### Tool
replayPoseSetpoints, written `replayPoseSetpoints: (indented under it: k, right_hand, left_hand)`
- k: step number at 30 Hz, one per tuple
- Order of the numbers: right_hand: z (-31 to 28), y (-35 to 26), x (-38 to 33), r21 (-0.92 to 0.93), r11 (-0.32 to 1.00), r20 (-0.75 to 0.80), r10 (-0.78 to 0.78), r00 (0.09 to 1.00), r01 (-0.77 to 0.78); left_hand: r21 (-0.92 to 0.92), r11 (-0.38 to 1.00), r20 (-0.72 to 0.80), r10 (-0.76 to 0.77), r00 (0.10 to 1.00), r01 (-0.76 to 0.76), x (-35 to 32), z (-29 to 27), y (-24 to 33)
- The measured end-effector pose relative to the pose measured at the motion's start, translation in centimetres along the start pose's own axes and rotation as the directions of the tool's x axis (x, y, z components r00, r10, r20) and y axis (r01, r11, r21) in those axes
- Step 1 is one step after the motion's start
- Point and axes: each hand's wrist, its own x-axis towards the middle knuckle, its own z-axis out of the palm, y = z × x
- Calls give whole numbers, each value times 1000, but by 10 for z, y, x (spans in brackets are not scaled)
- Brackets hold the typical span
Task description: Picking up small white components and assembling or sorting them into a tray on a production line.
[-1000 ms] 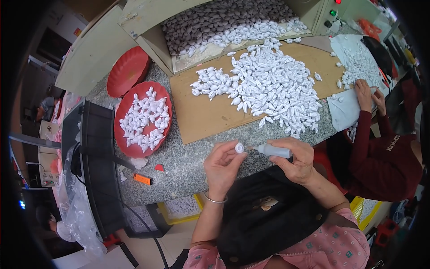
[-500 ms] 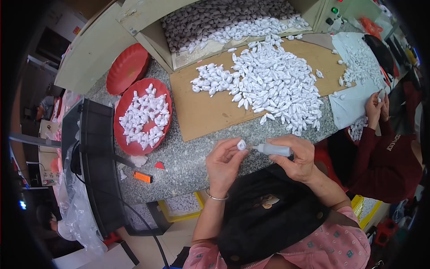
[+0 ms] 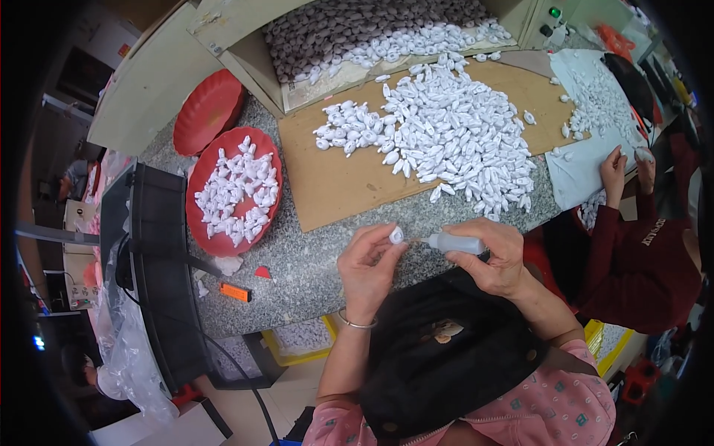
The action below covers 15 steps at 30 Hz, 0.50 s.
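Over the near edge of the speckled stone counter point(image 3: 312, 275): left hand point(image 3: 368, 271) pinching a small white piece point(image 3: 396, 236) between thumb and fingertips, right hand point(image 3: 494, 256) wrapped around a small grey squeeze bottle point(image 3: 455, 243), nozzle aimed at that piece and just short of it. Further back, on a brown cardboard sheet point(image 3: 349, 178), a big heap of white pieces point(image 3: 446, 141); left of it a red round plate point(image 3: 234, 189) loaded with more, an empty red plate point(image 3: 208, 111) behind, a small orange rectangular tag point(image 3: 235, 293) lying nearer. At far right, a co-worker's hands point(image 3: 625, 167) resting on a pale cloth point(image 3: 587, 167), fingers bent, grasp impossible to tell.
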Motion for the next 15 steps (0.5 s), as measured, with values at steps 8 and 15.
replayPoseSetpoints:
  k: [8,15]
  right_hand:
    - [0,3,-2,-11,1000,-1,8,1000,-8]
    - [-1,34,-29,482,821,-49,374,926,-306]
  left_hand:
    - [38,999,2,1,1000,-1,0,-3,-4]
    - [-29,1000,-83,-9,996,6,6,-18,-3]
